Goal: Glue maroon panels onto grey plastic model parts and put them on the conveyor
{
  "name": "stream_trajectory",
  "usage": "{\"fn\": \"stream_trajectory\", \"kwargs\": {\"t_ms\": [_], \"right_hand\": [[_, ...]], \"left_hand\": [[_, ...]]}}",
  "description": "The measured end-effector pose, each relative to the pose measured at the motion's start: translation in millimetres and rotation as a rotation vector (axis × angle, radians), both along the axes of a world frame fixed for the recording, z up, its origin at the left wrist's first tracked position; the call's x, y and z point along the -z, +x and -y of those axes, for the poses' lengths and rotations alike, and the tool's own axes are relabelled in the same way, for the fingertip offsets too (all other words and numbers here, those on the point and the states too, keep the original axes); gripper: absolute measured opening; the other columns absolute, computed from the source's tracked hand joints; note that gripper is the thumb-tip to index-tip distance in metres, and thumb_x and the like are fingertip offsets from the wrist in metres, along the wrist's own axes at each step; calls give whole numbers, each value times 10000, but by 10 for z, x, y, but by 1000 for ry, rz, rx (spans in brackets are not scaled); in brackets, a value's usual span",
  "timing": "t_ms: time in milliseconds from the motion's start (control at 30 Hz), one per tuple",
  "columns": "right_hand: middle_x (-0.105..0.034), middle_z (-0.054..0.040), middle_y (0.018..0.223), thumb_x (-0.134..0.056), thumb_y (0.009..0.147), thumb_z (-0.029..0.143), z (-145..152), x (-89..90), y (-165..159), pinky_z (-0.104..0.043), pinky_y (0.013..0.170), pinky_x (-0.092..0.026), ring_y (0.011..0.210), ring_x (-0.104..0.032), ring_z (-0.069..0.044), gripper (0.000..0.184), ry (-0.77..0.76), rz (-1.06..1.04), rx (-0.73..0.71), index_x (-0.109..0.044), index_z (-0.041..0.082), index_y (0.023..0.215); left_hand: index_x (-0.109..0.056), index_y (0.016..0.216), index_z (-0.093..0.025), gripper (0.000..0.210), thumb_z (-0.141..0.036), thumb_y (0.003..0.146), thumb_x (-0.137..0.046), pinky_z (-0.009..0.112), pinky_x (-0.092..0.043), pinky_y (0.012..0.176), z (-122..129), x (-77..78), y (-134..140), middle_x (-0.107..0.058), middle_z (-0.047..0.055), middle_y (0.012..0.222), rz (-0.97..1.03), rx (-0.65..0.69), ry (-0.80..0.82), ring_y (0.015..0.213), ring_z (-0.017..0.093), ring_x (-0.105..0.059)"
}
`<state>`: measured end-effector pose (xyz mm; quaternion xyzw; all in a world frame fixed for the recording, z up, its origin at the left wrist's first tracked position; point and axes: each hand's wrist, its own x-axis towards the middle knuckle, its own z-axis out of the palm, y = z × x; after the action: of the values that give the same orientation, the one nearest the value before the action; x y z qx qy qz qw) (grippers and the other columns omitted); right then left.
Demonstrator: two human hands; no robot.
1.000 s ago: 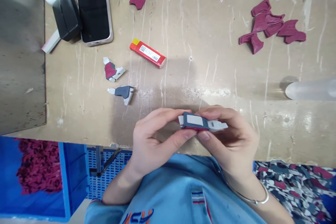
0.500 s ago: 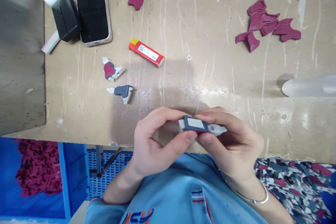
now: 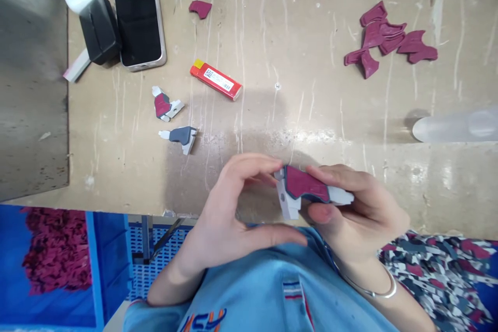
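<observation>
My right hand (image 3: 356,207) pinches a small plastic part (image 3: 307,185) between thumb and fingers in front of my body. The part has a maroon panel set in a dark grey frame, with light grey pieces sticking out at both ends. At its left end, the fingertips of my left hand (image 3: 229,218) touch the corner, while that thumb is spread well away below. Two similar parts lie on the table to the left: one with a maroon panel (image 3: 162,106), one with its grey side (image 3: 180,136) showing.
A red lighter (image 3: 216,80) lies mid-table, with a loose maroon panel (image 3: 201,9) behind it. Several maroon panels (image 3: 373,36) lie at back right, near a translucent cylinder (image 3: 455,126). A phone (image 3: 139,18) is at back left. Blue bins hold maroon pieces (image 3: 58,249) and mixed parts (image 3: 436,275).
The part has turned from its narrow edge with a white rectangle to its maroon face, and shifted slightly right. My left thumb has come off it.
</observation>
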<state>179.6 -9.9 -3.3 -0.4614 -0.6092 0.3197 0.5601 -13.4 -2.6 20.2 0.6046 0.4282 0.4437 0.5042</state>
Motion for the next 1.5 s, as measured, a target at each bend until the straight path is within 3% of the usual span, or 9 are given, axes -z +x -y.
{"fn": "stream_trajectory", "kwargs": {"t_ms": [67, 133, 267, 467, 600, 767, 900, 1100, 1500], "right_hand": [[-834, -21, 925, -782, 998, 430, 6, -3, -32, -308, 583, -657, 740, -789, -198, 354, -21, -12, -3, -786, 359, 1345], [-825, -12, 889, -775, 1003, 427, 5, -15, -51, -284, 548, -629, 693, -769, -180, 330, -36, -11, -36, -791, 346, 1322], [-809, -13, 843, -776, 999, 439, 14, -37, -55, -281, 525, -601, 639, -734, -171, 285, -89, -44, -93, -806, 315, 1254], [-790, 0, 791, -803, 974, 468, 39, -28, -66, -277, 489, -546, 589, -687, -159, 248, -162, -91, -94, -825, 308, 1162], [-777, -8, 813, -777, 991, 506, 5, -22, -66, -291, 552, -581, 651, -704, -170, 269, -171, -91, -127, -811, 290, 1148], [-794, -51, 943, -821, 970, 467, -105, -75, 17, -341, 695, -661, 829, -768, -218, 263, -10, 8, -182, -788, 244, 1105], [-795, -42, 875, -839, 972, 357, -149, -113, 61, -308, 641, -648, 762, -771, -203, 184, 77, 24, -253, -777, 212, 1066], [-781, -49, 863, -772, 1024, 316, -116, -101, 48, -302, 639, -660, 757, -762, -195, 133, 94, -2, -285, -770, 191, 1070], [-769, -32, 856, -759, 1030, 376, -128, -104, 9, -296, 611, -666, 717, -742, -177, 160, 96, -3, -281, -739, 220, 1057]], "left_hand": [[-668, 1311, -251, 565, -247, 831, -965, 337, -662, 986, -15, 50, 7, -736, 93, 1312, -157, -67, 257, 1208, 239, -742], [-666, 1238, -228, 427, -145, 879, -883, 325, -662, 989, -48, 82, 21, -769, 76, 1224, -230, -107, 419, 1148, 211, -758], [-685, 1098, -233, 276, -112, 884, -810, 331, -678, 977, -115, 84, 37, -810, 19, 1001, -191, -133, 511, 916, 186, -778], [-716, 1030, -245, 264, -74, 839, -780, 367, -672, 967, -126, 73, 26, -803, 15, 940, -196, -112, 481, 900, 217, -793], [-686, 1024, -222, 281, -81, 811, -802, 360, -656, 1004, -102, 80, 27, -785, 33, 948, -177, -83, 435, 921, 214, -782], [-671, 1086, -235, 349, -171, 834, -904, 347, -666, 1015, -54, 91, 31, -751, 17, 972, 33, -35, 214, 980, 195, -762], [-603, 1164, -269, 481, -85, 819, -883, 370, -684, 1021, -45, 70, 56, -682, -10, 967, 159, -30, 140, 948, 178, -746], [-476, 1094, -287, 542, 21, 767, -780, 273, -621, 692, -95, 9, 54, -598, -55, 816, 178, 19, 183, 775, 150, -682], [-483, 1106, -311, 515, -140, 855, -898, 266, -587, 644, -30, 35, 86, -586, -60, 789, 210, -11, 139, 707, 153, -671]]}}
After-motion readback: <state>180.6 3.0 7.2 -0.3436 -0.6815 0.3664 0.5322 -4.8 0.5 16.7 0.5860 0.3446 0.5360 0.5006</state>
